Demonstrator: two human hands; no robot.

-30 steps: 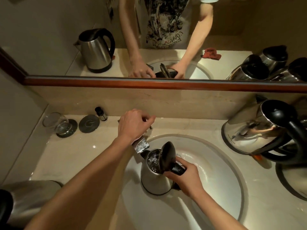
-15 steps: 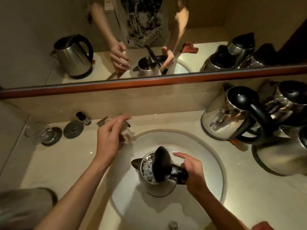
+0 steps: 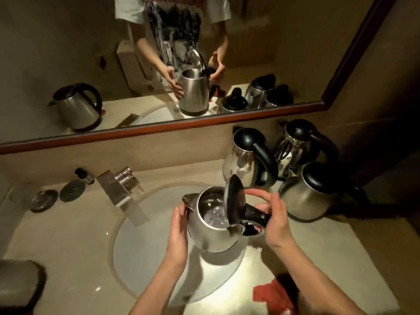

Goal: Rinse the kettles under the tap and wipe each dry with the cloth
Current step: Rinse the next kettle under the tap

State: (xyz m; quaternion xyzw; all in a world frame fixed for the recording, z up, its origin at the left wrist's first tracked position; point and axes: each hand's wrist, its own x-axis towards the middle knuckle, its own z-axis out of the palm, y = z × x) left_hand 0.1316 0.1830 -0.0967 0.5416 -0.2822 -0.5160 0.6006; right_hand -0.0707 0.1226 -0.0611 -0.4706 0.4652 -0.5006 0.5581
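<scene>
Right hand (image 3: 276, 220) has its grip curled round the black handle of the kettle (image 3: 210, 226), with the forefinger stretched over toward the raised lid (image 3: 234, 201); left hand (image 3: 178, 226) lies flat, fingers straight, pressed against the steel wall just below the spout. Between the two hands the kettle is held above the near right part of the basin (image 3: 141, 228), lid open, with water glinting inside it. It sits well clear of the tap (image 3: 119, 188), from which no stream can be seen, so the filling part of the rinse looks finished for this kettle; swirling, pouring out and drying seem still to come. A red cloth (image 3: 273, 294) lies on the surface (image 3: 68, 235) by the right forearm, untouched, so no wiping of this kettle is under way. Counting kettles: one in the hands, three standing together (image 3: 304, 194) on the surface at the right with lids down, and part of another steel body (image 3: 19, 280) at the lower left edge, five in all. Whether any of those four has been rinsed cannot be told. One cloth, one tap and one basin are in view. Behind the tap stand two dark round coasters (image 3: 71, 189), a glass upon one of them, and a small dark-capped bottle (image 3: 85, 176).
</scene>
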